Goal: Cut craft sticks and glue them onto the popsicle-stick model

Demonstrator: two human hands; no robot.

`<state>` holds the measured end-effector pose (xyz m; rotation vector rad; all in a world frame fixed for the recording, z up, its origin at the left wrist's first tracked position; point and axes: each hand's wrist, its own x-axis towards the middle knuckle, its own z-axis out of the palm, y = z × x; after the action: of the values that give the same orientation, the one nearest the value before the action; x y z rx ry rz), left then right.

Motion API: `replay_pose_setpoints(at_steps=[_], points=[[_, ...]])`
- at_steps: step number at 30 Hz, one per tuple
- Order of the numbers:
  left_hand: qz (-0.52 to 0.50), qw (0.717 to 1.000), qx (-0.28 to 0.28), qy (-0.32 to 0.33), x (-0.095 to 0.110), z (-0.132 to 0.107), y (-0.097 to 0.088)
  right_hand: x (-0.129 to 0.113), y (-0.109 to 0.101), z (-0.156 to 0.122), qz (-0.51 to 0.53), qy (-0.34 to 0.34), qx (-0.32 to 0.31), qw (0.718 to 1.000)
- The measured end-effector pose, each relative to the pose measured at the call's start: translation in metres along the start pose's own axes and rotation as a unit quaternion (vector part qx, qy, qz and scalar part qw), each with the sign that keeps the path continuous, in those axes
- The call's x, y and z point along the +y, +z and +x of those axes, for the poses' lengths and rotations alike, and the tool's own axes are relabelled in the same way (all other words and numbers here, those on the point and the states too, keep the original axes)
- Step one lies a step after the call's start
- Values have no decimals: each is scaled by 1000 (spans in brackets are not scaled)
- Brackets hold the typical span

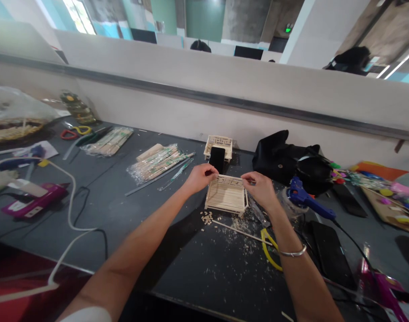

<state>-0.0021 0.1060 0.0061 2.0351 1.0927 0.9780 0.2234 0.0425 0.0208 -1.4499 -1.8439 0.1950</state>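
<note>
A small tray-like model built of pale wooden sticks [226, 195] sits on the dark table [130, 214]. My left hand [200, 177] pinches the left end of its lattice back rail. My right hand [260, 188], with a metal bangle on the wrist, pinches the right end of the same rail. Both hands have their fingers closed on the model. A second stick lattice piece [218, 144] stands behind, with a black phone [217, 158] leaning against it. Wood crumbs and a thin loose stick [239, 231] lie in front of the model.
Yellow-handled scissors [269, 250] lie under my right forearm. A blue glue gun [306, 197], a black bag [280, 154] and a black phone [330, 255] are at the right. Packs of sticks [157, 162] lie at the left, with a magenta glue gun [35, 201] and cables.
</note>
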Motion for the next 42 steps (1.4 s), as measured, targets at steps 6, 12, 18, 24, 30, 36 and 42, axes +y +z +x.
replay_pose_setpoints(at_steps=[6,12,18,24,30,36,42], points=[[0,1000,0,3,-1,0,0,0,-1,0,-3,-9,-4,1000],[-21,1000,-11,-16,-1,-1,0,0,-1,1,-4,-17,-3,1000],[14,997,73,29,11,-3,-7,-4,-13,1,-7,-17,34,999],[228,946,111,204,67,-32,-9,-44,-19,-8,-38,-95,26,994],[332,928,-17,167,88,-52,2,-74,-12,-22,-89,-146,15,985],[305,934,-65,177,82,-64,2,-78,-13,-41,-90,-158,0,983],[298,929,-126,182,81,-91,9,-81,-12,-78,-74,-137,-5,988]])
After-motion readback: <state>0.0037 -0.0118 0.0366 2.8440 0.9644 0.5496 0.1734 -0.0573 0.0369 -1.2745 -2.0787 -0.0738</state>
